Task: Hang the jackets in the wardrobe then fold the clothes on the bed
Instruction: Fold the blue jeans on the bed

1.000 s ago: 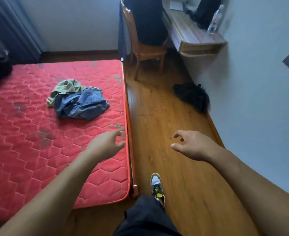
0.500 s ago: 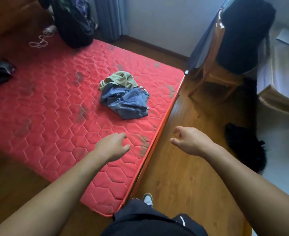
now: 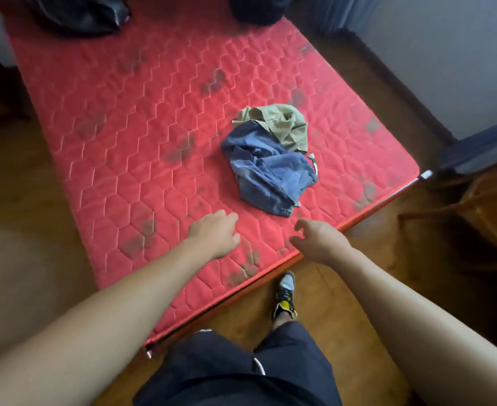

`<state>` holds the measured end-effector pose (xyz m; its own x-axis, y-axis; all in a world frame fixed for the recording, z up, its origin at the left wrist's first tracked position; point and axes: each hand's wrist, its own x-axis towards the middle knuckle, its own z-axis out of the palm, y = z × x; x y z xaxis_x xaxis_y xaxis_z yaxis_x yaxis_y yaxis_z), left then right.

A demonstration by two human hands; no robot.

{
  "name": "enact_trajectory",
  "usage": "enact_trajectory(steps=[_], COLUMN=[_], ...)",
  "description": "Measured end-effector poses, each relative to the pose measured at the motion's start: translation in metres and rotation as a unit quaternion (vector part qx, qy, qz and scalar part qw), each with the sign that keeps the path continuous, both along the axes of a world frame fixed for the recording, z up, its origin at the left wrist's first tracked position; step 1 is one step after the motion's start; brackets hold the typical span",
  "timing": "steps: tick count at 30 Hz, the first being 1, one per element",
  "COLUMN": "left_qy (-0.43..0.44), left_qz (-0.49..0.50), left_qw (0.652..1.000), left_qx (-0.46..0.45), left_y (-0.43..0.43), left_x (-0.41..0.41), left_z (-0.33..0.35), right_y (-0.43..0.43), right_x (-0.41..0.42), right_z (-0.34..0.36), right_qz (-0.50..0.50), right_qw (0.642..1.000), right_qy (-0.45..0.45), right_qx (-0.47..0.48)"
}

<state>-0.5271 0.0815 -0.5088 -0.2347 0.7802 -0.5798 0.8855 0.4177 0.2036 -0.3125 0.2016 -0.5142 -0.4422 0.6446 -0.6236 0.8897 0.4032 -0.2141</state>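
Note:
A crumpled blue garment [image 3: 270, 171] lies on the red quilted mattress [image 3: 141, 148], with a crumpled olive-green garment [image 3: 282, 124] bunched against its far side. My left hand [image 3: 215, 232] hovers over the mattress near its front edge, fingers loosely curled and holding nothing. My right hand [image 3: 317, 241] reaches out over the mattress edge just below the blue garment, fingers relaxed and empty. Neither hand touches the clothes.
Two dark bags, a black bag [image 3: 77, 13] and another dark bag [image 3: 259, 10], sit at the far end of the mattress. A wooden chair [image 3: 475, 212] stands to the right on the wooden floor [image 3: 30, 230]. My shoe [image 3: 283, 294] is beside the bed's front edge.
The view has swung left, so I face the bed squarely. Both hands have moved forward over the mattress, closer to the pile of clothes.

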Motion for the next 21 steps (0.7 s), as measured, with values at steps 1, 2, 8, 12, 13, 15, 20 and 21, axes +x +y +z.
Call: enact_trajectory(steps=[1, 2, 8, 12, 13, 15, 20, 21], left_qy=[-0.004, -0.011, -0.044, -0.036, -0.032, -0.024, -0.010, -0.020], left_qz=[0.015, 0.025, 0.069, 0.079, 0.079, 0.075, 0.084, 0.102], left_qw=[1.000, 0.999, 0.992, 0.990, 0.989, 0.989, 0.988, 0.986], left_qx=[-0.012, -0.026, -0.092, -0.114, -0.118, -0.124, -0.130, -0.130], left_y=[0.014, 0.029, 0.098, 0.138, 0.148, 0.164, 0.194, 0.197], left_x=[0.008, 0.015, 0.032, 0.030, 0.029, 0.023, -0.001, -0.007], left_z=[-0.013, -0.024, -0.114, -0.187, -0.205, -0.238, -0.317, -0.328], right_y=[0.019, 0.038, 0.131, 0.165, 0.171, 0.180, 0.189, 0.188], right_x=[0.002, 0.005, 0.010, -0.004, -0.007, -0.011, -0.019, -0.022], right_z=[-0.017, -0.032, -0.123, -0.207, -0.232, -0.279, -0.369, -0.375], right_qz=[0.018, 0.034, 0.083, 0.092, 0.082, 0.063, -0.078, -0.140], right_qw=[1.000, 0.999, 0.995, 0.994, 0.994, 0.995, 0.988, 0.979], right_qy=[0.001, -0.005, -0.023, -0.022, -0.021, -0.019, 0.003, 0.026], right_qx=[-0.006, -0.017, -0.051, -0.062, -0.068, -0.081, -0.134, -0.143])
